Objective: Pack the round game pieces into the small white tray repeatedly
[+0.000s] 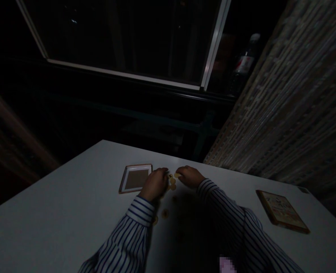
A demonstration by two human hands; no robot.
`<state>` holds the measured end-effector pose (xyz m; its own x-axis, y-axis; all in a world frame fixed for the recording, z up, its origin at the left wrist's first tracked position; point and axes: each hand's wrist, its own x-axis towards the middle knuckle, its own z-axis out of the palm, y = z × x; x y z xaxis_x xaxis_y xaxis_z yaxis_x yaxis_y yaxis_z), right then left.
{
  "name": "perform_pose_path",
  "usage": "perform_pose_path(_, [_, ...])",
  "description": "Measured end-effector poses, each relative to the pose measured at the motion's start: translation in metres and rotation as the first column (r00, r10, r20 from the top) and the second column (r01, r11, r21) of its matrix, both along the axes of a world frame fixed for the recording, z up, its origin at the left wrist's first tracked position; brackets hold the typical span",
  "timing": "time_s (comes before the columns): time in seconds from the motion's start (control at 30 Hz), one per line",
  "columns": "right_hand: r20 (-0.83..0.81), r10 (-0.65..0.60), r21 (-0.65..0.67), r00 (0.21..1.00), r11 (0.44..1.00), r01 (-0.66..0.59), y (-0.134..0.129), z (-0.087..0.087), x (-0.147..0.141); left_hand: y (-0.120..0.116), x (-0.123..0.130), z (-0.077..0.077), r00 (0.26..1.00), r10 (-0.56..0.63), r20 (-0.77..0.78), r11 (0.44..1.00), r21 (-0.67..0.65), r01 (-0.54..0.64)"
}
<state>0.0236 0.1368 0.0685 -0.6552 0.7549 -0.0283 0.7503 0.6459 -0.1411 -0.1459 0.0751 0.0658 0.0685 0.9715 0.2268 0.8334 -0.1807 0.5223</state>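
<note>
Dim light; white table; dark, pale-framed window beyond; curtain at right.

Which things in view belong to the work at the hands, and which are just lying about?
In the work:
Round pieces, some between the left hand and right hand
Shallow tray beside the left hand, probably

Just lying about:
Flat printed case, untouched, though possibly related
Bottle beyond the table

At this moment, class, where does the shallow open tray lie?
In the head view, the tray lies on the white table, left of centre, just to the left of the left hand.
</note>
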Motion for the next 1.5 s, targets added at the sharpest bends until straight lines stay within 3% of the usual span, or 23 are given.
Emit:
perform_pose_path(0.5, [0.027, 0.006, 0.046, 1.0, 0.999, -0.007, 0.002, -0.003, -0.008, -0.004, 0.003, 0.004, 0.998, 0.017, -0.059, 1.0, -0.013, -0.017])
perform_pose_path(0.63, [-0.129, -0.014, -0.018, 0.992, 1.0, 0.011, 0.007, -0.008, -0.003, -0.003, 0.004, 0.005, 0.999, 0.015, -0.031, 1.0, -0.002, -0.015])
perform_pose_path(0.8, [-0.547, -0.179, -0.367, 0.818, 0.929, -0.042, 0.012, -0.008, 0.001, -0.003, 0.005, 0.005, 1.0, -0.028, 0.014, 0.998, 0.048, 0.027])
perform_pose_path(0.97, [-0.656, -0.348, -0.565, 0.669, 0.815, -0.13, 0.005, 0.004, 0.004, -0.003, 0.009, 0.006, 0.998, -0.05, 0.047, 0.994, 0.101, 0.045])
perform_pose_path(1.1, [-0.703, -0.385, -0.603, 0.598, 0.769, -0.213, 0.0, 0.009, 0.008, -0.003, 0.013, 0.007, 0.997, -0.061, 0.045, 0.988, 0.144, 0.054])
perform_pose_path(1.5, [-0.736, -0.397, -0.599, 0.548, 0.76, -0.253, -0.006, 0.015, 0.008, -0.005, 0.019, 0.012, 0.994, -0.105, 0.033, 0.96, 0.266, 0.092])
